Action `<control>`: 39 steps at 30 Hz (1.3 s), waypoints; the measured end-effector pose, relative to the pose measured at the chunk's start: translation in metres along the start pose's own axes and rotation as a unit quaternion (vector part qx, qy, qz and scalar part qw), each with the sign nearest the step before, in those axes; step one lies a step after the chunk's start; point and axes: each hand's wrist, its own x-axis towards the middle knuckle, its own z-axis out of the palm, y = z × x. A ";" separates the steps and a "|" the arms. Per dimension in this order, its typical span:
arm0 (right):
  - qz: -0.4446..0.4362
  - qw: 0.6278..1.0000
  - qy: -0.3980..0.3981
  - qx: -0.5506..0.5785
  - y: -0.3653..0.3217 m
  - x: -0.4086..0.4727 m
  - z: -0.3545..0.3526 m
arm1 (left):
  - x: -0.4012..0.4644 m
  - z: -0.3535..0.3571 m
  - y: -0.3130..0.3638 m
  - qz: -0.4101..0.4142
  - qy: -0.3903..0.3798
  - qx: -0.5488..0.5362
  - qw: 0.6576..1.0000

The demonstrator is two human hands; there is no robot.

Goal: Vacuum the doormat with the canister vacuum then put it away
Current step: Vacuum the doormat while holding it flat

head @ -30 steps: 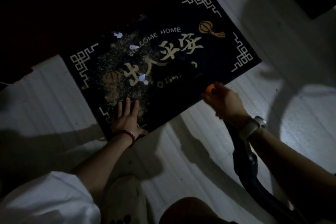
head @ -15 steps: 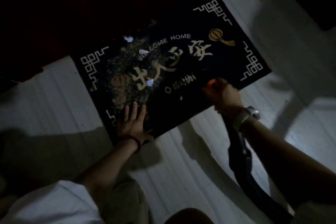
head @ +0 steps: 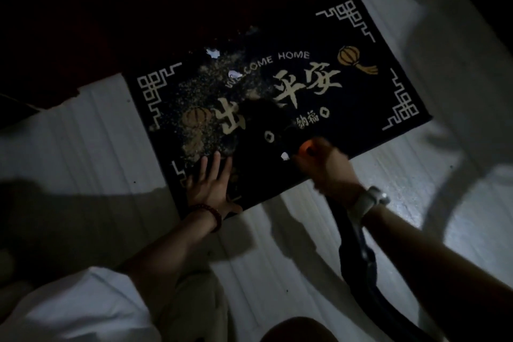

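A black doormat with gold characters and "WELCOME HOME" lies on the pale floor. Sandy grit and a few white paper scraps cover its left half. My left hand presses flat on the mat's near left corner, fingers straight. My right hand grips the vacuum wand's handle, where an orange button shows. The dark nozzle end is over the middle characters, barely visible against the mat. The black hose runs back under my right wrist.
The pale planked floor surrounds the mat. A dark red threshold or door borders the mat's far edge. My knee is at the bottom centre. The canister is out of view.
My right hand has pushed the wand to the left across the mat, from its near edge toward the middle. A white scrap now lies by my right hand. My left hand has stayed put.
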 end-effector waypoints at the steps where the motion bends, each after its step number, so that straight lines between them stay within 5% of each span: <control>1: -0.014 0.999 -0.035 -0.017 -0.002 -0.008 0.011 | 0.000 0.000 0.000 -0.002 0.003 0.005 1.000; 3: -0.017 0.998 -0.051 -0.035 -0.005 -0.019 0.010 | 0.000 0.001 0.001 -0.005 0.005 0.009 1.000; 9: 0.044 0.994 0.092 0.032 -0.007 0.027 -0.039 | -0.001 0.003 0.000 0.003 0.005 0.014 1.000; 15: -0.019 0.997 -0.069 0.021 -0.023 0.001 0.015 | -0.002 0.001 0.001 -0.002 0.009 0.013 1.000; 21: 0.010 0.995 0.093 0.045 -0.023 0.039 -0.042 | -0.002 0.000 0.000 0.004 -0.012 0.011 1.000; 27: -0.034 0.994 -0.103 0.004 -0.037 0.014 0.028 | -0.002 -0.002 0.001 -0.001 -0.020 0.028 0.999; 30: -0.063 0.997 -0.052 -0.002 -0.034 0.023 -0.001 | -0.001 -0.002 0.001 0.000 -0.021 0.022 1.000; 34: 0.018 0.996 0.071 0.054 -0.033 0.055 -0.039 | -0.002 0.000 0.000 0.004 -0.022 0.013 1.000; 39: -0.042 0.997 -0.065 -0.016 -0.044 0.035 0.020 | -0.001 -0.001 0.001 -0.001 -0.027 0.014 1.000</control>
